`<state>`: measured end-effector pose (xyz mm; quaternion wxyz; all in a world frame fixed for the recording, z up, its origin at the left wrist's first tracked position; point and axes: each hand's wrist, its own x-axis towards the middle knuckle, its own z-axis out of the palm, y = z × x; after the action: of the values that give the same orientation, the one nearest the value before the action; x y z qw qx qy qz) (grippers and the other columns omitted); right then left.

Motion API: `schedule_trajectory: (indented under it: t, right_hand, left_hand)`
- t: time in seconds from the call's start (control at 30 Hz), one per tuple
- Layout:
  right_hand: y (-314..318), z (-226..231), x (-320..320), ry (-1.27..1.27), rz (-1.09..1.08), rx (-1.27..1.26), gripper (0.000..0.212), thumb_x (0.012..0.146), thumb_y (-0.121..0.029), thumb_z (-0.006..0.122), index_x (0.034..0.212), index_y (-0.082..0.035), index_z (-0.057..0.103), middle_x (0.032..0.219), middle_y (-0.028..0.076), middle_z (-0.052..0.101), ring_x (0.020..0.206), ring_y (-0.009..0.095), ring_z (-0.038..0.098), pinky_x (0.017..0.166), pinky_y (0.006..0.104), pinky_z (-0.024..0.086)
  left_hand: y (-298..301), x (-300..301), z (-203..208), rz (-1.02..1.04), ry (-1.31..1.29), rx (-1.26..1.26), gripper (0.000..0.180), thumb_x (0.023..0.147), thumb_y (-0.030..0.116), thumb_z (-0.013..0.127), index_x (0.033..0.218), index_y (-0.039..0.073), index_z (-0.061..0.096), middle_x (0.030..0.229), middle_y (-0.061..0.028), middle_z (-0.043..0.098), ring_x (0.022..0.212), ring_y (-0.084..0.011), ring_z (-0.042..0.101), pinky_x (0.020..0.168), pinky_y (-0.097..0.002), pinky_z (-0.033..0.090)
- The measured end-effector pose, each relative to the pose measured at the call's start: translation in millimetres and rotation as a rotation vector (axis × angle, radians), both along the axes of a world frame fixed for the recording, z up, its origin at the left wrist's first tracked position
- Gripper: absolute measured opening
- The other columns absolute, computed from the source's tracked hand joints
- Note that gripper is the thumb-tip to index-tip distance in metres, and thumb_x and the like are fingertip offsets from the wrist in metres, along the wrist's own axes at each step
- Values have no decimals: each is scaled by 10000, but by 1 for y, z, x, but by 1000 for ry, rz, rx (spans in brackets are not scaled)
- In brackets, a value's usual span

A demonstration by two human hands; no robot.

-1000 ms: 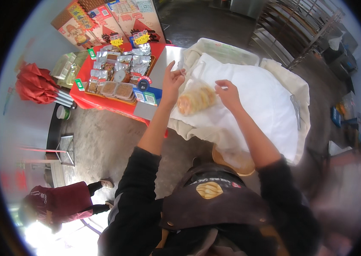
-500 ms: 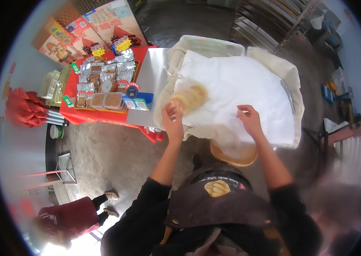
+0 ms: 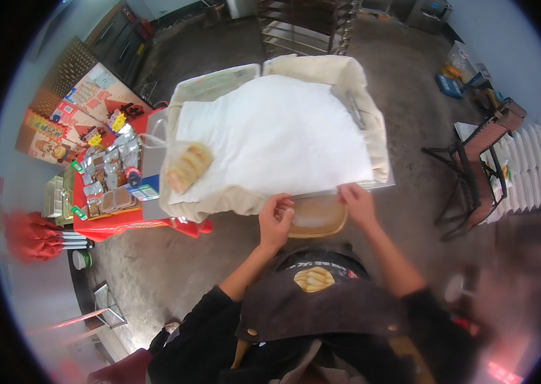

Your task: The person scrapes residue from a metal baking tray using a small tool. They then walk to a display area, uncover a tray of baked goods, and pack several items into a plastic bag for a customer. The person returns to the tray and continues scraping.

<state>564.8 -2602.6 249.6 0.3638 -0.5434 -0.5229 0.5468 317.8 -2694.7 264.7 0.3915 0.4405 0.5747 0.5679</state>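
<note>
While our left hand (image 3: 276, 221) curls at the bench's near edge, right hand (image 3: 358, 203) fingers pinch the white cloth (image 3: 277, 137), apparently to shift it.

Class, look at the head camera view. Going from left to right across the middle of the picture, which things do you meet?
Red folded cloth → red table of packaged goods → flat bread → white cloth → left hand → right hand → dark metal stand.
</note>
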Motion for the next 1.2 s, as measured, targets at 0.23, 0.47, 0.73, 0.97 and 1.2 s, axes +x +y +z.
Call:
schedule_trajectory:
  t: [0.23, 0.47, 0.73, 0.97, 1.2]
  right_hand:
    - [-20, -57, 196, 123, -50, -251, 325, 1082, -295, 587, 1152, -9, 725, 976, 52, 737, 814, 131, 700, 731, 267, 568]
    - [-33, -78, 335, 155, -192, -447, 368, 1087, -343, 558, 1148, -21, 726, 975, 64, 739, 798, 152, 715, 705, 277, 575]
    - [49, -50, 382, 189, -173, -402, 441, 1107, -378, 506, 1131, 4, 724, 989, 89, 738, 831, 173, 720, 747, 302, 588]
    - [172, -52, 478, 0, -12, -213, 422, 1096, -356, 517, 1104, 12, 722, 959, 91, 730, 828, 156, 698, 770, 293, 558]
    - [248, -183, 661, -532, -138, -407, 338, 973, -346, 643, 802, -59, 693, 736, 24, 674, 657, 132, 645, 595, 320, 502]
  left_hand:
    - [37, 174, -25, 44, 36, -54, 217, 900, 51, 687, 1115, 24, 707, 923, -5, 689, 802, -66, 587, 716, -223, 479]
    - [69, 243, -32, 140, 119, -193, 183, 911, 64, 692, 1088, 33, 724, 886, -2, 682, 785, -75, 598, 709, -245, 504]
    - [177, 264, -11, 210, 284, -47, 155, 923, 65, 660, 1062, 33, 721, 917, -33, 720, 813, -105, 638, 713, -273, 511]
    - [310, 346, -24, 206, 276, 38, 150, 921, 82, 656, 1042, 24, 725, 910, -36, 729, 814, -111, 657, 714, -280, 508]
    - [448, 450, -19, 16, 74, -35, 148, 916, 71, 676, 1050, 22, 714, 874, -19, 703, 796, -92, 636, 732, -269, 512]
